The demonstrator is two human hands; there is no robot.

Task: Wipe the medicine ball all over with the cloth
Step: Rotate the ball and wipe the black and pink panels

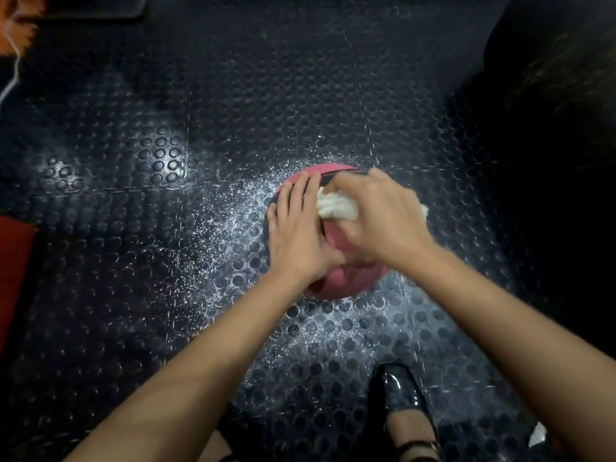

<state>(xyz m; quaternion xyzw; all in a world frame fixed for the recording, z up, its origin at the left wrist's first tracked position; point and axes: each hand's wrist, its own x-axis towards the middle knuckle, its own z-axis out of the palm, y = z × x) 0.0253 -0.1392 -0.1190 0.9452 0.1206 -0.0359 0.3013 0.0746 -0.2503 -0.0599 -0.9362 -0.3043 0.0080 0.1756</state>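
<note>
**Both hands on the ball, cloth on top**

Sits at centre frame, just right of the middle: a pink medicine ball (336, 280) with a dark band, resting on black rubber flooring (140, 201) studded with round bumps. Ringed by a scatter of white powder (233, 225), thickest from 7 to 10 o'clock of the ball and spreading down toward 6 o'clock.

Lies flat on the ball's 9 o'clock side: the left hand (296, 235), fingers straight and spread, pointing toward 12 o'clock, palm pressed on the surface, holding nothing.

Bunched on the ball's upper part, around 1 o'clock: a white cloth (336, 208). Gripped by the right hand (380, 221), fingers curled over the wad and pressing it onto the ball; blurred, so finger detail is unclear. Shows again as a small white edge past the hand at 3 o'clock.

Stands at 5 o'clock of the ball, near the bottom edge: a glossy black shoe (400, 391) with an ankle strap. Visible at far 9 o'clock on the left border: a red mat edge (13, 268).
</note>
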